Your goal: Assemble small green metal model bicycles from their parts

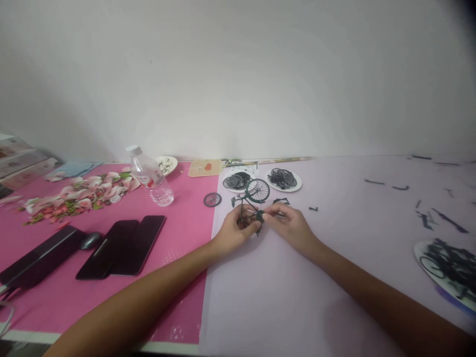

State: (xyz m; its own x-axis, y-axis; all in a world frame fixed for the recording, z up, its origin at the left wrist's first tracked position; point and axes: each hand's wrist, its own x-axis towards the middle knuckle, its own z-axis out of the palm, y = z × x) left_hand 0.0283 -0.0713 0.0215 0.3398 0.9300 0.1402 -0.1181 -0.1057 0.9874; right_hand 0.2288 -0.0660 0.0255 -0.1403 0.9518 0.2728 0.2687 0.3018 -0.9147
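A small dark green model bicycle [251, 204] stands on the pale lilac table mat [334, 233], one spoked wheel [257, 190] fitted at its far end. My left hand [235, 229] is closed around the near part of the frame. My right hand [290, 223] pinches the frame from the right, fingertips meeting the left hand's at a small dark part. A loose small wheel [212, 199] lies to the left on the pink mat [178, 248].
Two white plates [296, 184] of black parts sit behind the bicycle, another plate [442, 267] at the right edge. Loose black pieces [442, 218] scatter far right. On the pink mat lie a water bottle [151, 177], two phones [124, 246], a mouse [90, 240], a black case [40, 255] and artificial flowers [80, 193].
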